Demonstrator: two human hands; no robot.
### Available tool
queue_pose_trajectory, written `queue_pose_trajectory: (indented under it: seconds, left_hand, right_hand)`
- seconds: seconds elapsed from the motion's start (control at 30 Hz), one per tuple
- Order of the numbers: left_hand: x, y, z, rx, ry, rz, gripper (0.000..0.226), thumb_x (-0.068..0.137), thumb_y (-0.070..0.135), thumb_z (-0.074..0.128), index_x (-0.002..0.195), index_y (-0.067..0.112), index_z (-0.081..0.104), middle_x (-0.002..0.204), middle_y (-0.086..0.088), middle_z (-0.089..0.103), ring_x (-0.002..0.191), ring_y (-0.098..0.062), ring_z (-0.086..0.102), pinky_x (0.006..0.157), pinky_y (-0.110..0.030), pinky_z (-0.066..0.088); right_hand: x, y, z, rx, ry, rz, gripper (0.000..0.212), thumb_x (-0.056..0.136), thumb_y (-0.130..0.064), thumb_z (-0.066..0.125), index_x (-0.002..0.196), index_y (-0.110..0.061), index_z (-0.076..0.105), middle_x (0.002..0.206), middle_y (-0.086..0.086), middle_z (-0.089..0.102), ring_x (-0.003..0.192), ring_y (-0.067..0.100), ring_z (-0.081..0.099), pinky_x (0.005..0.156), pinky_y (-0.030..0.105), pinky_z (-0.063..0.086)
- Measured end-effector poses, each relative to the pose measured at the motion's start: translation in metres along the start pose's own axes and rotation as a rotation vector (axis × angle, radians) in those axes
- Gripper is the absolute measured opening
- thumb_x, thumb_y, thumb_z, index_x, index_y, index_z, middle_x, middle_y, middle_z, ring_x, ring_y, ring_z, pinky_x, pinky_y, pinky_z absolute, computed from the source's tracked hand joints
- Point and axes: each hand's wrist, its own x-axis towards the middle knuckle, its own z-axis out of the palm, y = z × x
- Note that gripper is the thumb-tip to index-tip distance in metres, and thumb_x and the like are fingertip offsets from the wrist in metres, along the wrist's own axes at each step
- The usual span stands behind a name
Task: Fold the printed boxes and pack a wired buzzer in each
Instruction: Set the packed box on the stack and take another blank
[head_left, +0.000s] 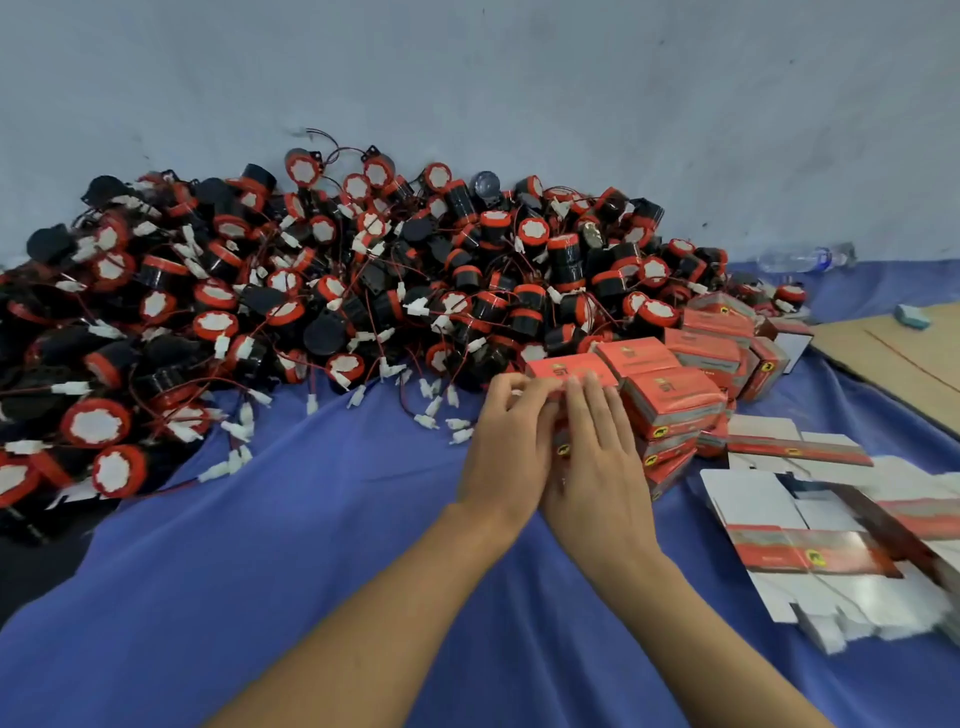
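A big heap of black wired buzzers (322, 291) with red rims and white connectors covers the left and middle of the blue cloth (322, 519). Both hands meet on one red printed box (569, 371) at the left edge of a stack of folded boxes (675, 400). My left hand (506, 441) curls its fingers over the box's near left side. My right hand (597, 447) lies across its front with fingers nearly straight. The box's lower part is hidden by the hands. Flat unfolded box blanks (810, 540) lie to the right.
A grey wall (519, 78) rises right behind the buzzer heap. A brown cardboard sheet (893, 348) with a small teal object lies far right, and a clear water bottle (805, 258) lies along the wall. Loose wires and white connectors trail toward the hands.
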Motion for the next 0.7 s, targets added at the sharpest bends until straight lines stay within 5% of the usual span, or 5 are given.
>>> queue_pose_trajectory:
  seconds: [0.3, 0.4, 0.5, 0.6, 0.7]
  left_hand:
    - [-0.032, 0.085, 0.037, -0.223, 0.092, 0.457, 0.011, 0.099, 0.001, 0.058, 0.103, 0.007, 0.066, 0.104, -0.004, 0.059, 0.093, -0.017, 0.06, 0.084, -0.028, 0.051]
    - [-0.049, 0.116, 0.082, -0.416, -0.091, 0.016, 0.012, 0.094, 0.005, 0.063, 0.097, 0.017, 0.063, 0.097, -0.002, 0.066, 0.083, -0.008, 0.06, 0.078, -0.025, 0.05]
    - [-0.064, 0.125, 0.131, -0.413, -0.309, -0.614, 0.019, 0.096, 0.019, 0.065, 0.113, 0.016, 0.057, 0.117, -0.007, 0.064, 0.094, -0.015, 0.062, 0.088, -0.033, 0.05]
    - [-0.074, 0.12, 0.16, -0.22, -0.3, -0.732, 0.033, 0.093, 0.023, 0.068, 0.121, 0.013, 0.052, 0.13, -0.011, 0.053, 0.118, -0.03, 0.055, 0.098, -0.039, 0.046]
    - [-0.076, 0.122, 0.167, -0.279, -0.166, -0.777, 0.03, 0.086, 0.014, 0.075, 0.106, 0.012, 0.053, 0.118, -0.011, 0.06, 0.108, -0.029, 0.06, 0.09, -0.043, 0.051]
  right_hand:
    - [-0.056, 0.045, -0.077, 0.267, 0.459, 0.028, 0.039, 0.087, -0.001, 0.058, 0.126, -0.005, 0.064, 0.13, 0.006, 0.062, 0.126, 0.018, 0.053, 0.11, 0.025, 0.037]
    - [-0.066, 0.094, -0.095, 0.187, 0.393, 0.247, 0.045, 0.082, 0.009, 0.056, 0.119, -0.015, 0.066, 0.116, 0.0, 0.063, 0.108, 0.019, 0.058, 0.089, 0.02, 0.039]
    - [-0.068, 0.15, -0.092, 0.012, -0.01, 0.475, 0.041, 0.086, 0.002, 0.061, 0.126, -0.008, 0.066, 0.127, 0.012, 0.063, 0.121, 0.033, 0.056, 0.093, 0.034, 0.04]
    - [-0.075, 0.177, -0.078, -0.169, -0.272, 0.408, 0.034, 0.096, -0.01, 0.055, 0.127, -0.002, 0.065, 0.133, 0.016, 0.063, 0.127, 0.036, 0.054, 0.106, 0.038, 0.034]
    - [-0.081, 0.187, -0.072, -0.16, -0.186, 0.375, 0.031, 0.099, -0.011, 0.055, 0.127, -0.003, 0.066, 0.132, 0.015, 0.064, 0.126, 0.034, 0.054, 0.108, 0.037, 0.033]
